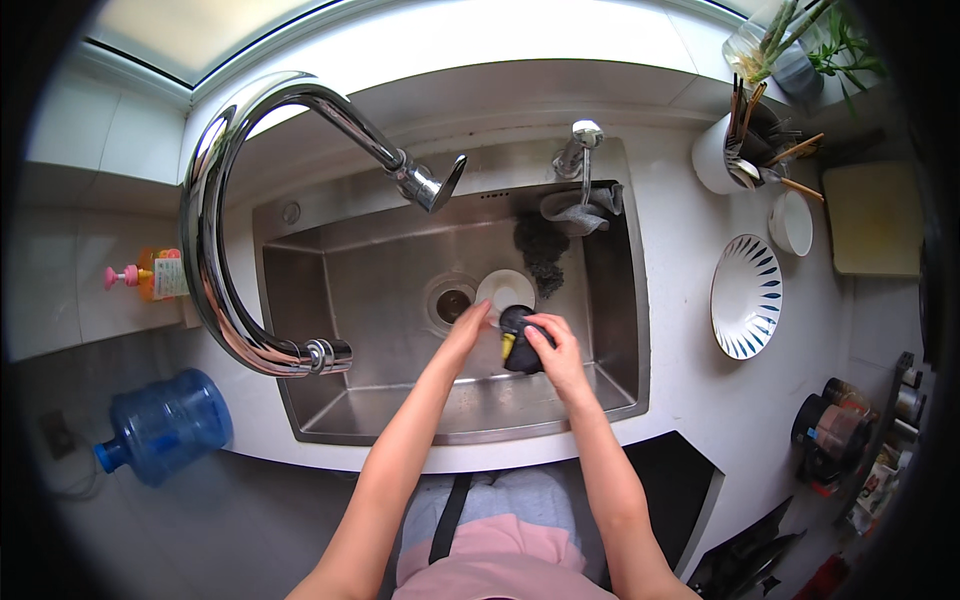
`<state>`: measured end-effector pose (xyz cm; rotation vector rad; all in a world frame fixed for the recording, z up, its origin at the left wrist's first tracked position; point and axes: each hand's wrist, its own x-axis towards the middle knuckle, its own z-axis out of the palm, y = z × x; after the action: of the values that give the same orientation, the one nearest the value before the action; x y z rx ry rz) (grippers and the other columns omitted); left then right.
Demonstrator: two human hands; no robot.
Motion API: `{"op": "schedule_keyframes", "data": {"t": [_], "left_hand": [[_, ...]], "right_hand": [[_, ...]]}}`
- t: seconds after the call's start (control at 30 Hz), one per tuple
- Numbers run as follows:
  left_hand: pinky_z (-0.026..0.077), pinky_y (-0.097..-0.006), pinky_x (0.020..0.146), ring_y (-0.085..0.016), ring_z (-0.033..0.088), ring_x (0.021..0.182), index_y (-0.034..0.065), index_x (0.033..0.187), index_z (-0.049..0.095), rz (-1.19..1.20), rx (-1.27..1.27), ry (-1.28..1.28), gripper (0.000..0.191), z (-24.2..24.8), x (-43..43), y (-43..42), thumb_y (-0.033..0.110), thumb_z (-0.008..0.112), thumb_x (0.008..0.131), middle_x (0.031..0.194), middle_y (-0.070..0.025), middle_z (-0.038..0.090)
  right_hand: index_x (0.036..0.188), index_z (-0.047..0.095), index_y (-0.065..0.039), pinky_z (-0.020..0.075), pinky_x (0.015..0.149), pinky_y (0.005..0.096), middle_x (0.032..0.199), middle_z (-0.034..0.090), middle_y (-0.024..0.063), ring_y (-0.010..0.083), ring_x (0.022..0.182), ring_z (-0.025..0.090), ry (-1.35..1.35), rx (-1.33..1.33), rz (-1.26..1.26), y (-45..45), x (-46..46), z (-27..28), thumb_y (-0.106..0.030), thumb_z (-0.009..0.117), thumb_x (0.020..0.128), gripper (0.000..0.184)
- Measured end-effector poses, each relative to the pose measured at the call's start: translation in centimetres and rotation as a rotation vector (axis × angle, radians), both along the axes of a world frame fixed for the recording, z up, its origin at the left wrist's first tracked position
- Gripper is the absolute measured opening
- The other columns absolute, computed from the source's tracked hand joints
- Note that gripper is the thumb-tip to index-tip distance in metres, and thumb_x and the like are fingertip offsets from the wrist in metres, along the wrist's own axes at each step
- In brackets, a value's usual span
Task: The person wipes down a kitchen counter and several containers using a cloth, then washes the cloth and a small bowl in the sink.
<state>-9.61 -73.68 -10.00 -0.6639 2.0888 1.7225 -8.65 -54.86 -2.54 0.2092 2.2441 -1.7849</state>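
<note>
Over the stainless steel sink (390, 277), my right hand (555, 349) grips a dark, soft item (521, 360) with a yellow patch, possibly a sponge or cloth. My left hand (472, 322) is at the lower left rim of a small white dish (507, 289); whether its fingers grip the rim cannot be made out. The drain (453, 306) lies just left of the dish. Behind the dish, a dark scouring mesh (541, 247) lies on the sink floor, and a grey cloth (581, 210) hangs at the back right corner below a small tap (586, 136).
A large chrome faucet (206, 225) arches over the sink's left side. On the right counter are an oval patterned plate (746, 297), a white bowl (792, 223) and a utensil holder (712, 157). A pump bottle (165, 274) and a blue water jug (172, 427) are at left.
</note>
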Motion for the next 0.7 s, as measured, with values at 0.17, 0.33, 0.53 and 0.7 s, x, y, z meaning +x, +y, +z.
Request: {"op": "schedule_keyframes", "data": {"t": [0.17,0.33,0.53,0.7], "left_hand": [[0.052,-0.0403,0.093,-0.023,0.062,0.109,0.0089,0.130,0.051,0.402,0.851,-0.249,0.041,5.7,3.0,-3.0,0.025,0.058,0.093,0.121,-0.0094,0.061],[0.052,-0.0377,0.094,-0.023,0.062,0.106,0.0037,0.124,0.053,0.447,0.907,-0.069,0.033,7.6,3.9,-6.8,0.012,0.052,0.092,0.118,-0.0106,0.061],[0.052,-0.0358,0.091,-0.022,0.064,0.101,0.0042,0.118,0.056,0.514,1.116,-0.110,0.028,6.5,3.9,-7.5,0.021,0.051,0.095,0.115,-0.0100,0.063],[0.051,-0.0362,0.087,-0.021,0.060,0.099,0.0102,0.123,0.054,0.522,1.208,0.159,0.034,1.9,3.5,-6.1,0.033,0.050,0.099,0.111,-0.0076,0.062]], "right_hand": [[0.112,0.067,0.000,0.0359,0.104,0.0321,0.131,0.051,0.0131,0.0225,0.126,0.045,0.036,-0.116,0.077,-4.8,0.0,1.5,-0.021,0.063,0.090,0.031],[0.111,0.064,-0.001,0.0491,0.082,0.0354,0.079,0.068,0.0110,0.0222,0.085,0.065,-0.280,-0.077,0.371,-3.8,-0.8,0.7,-0.026,0.079,0.075,0.046],[0.110,0.056,-0.002,0.0463,0.087,0.0302,0.122,0.057,0.0101,0.0185,0.106,0.055,-0.149,-0.366,0.111,-4.6,-3.5,-1.4,-0.013,0.074,0.070,0.045],[0.098,0.055,-0.005,0.0479,0.075,0.0387,0.113,0.060,0.0187,0.0385,0.096,0.057,0.661,0.344,0.584,-14.5,0.5,5.6,-0.020,0.073,0.067,0.038]]}}
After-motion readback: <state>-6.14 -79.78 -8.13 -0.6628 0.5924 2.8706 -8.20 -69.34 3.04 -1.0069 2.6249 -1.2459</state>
